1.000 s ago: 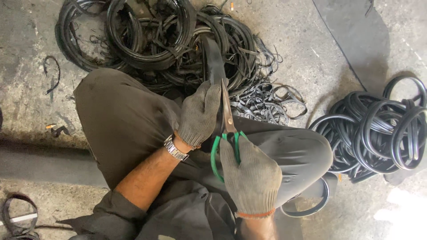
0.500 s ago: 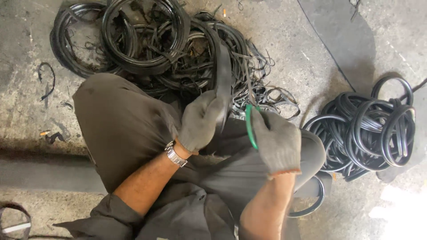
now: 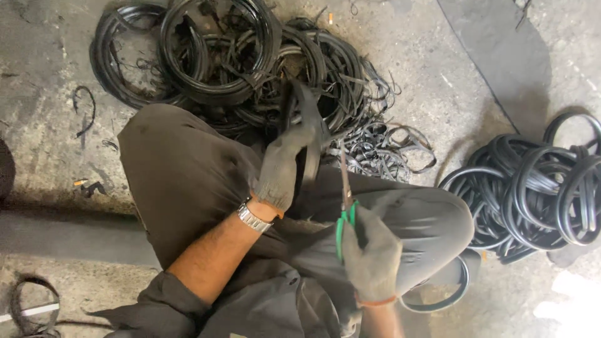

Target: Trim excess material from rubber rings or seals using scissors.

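Black rubber strip, a broad band, is gripped in the gloved left hand, whose fingers are closed tightly around it above the lap; the strip is held up toward the far heap. Green-handled scissors are clasped in the gloved right hand, fingers curled shut through the loops, with the blades pointed away from the body and laid just beside the strip's right edge; whether the blades are parted cannot be told. A metal wristwatch is worn on the left wrist.

As to progress, a heap of uncut rubber rings and offcuts is seen on the concrete floor toward its far edge, with thin trimmings strewn beside the knee. A bundle of neat rubber hoops is stacked at the floor's right edge, apparently finished. The work is judged to be partly done, with a large share of the heap left.
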